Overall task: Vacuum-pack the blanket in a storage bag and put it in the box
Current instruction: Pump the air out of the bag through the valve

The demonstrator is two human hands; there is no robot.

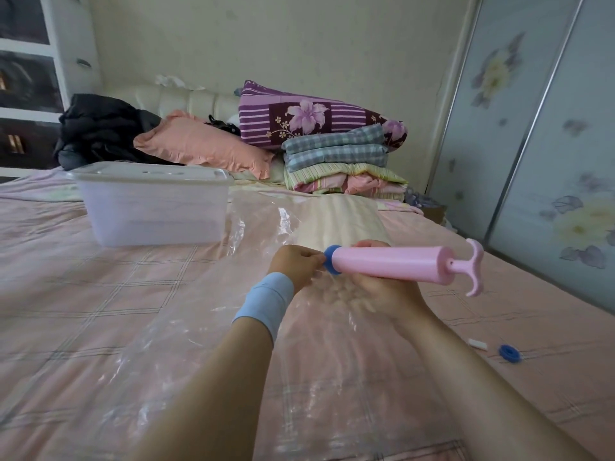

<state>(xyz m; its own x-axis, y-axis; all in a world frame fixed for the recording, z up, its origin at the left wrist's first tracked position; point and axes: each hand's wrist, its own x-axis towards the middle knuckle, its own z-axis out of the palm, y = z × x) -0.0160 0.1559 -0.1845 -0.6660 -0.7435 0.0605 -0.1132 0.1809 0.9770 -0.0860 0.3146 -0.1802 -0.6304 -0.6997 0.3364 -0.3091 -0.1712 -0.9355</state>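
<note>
From here I have the pink pump [389, 262] held level above the middle of the storage bag [199, 311]. My right hand [382, 294] is wrapped round its barrel, and my left hand [296, 266] pinches the blue nozzle [331, 259]. The cream blanket [339, 221] looks to be already inside the bag, at its far end. The blue cap [510, 353] lies off to the right of the bag, so I judge the valve is open. The bag looks slack, so I judge the air is not yet drawn out. Pumping, capping and boxing remain. The box [153, 211] sits at the bag's far left edge, its lid [149, 176] on.
</note>
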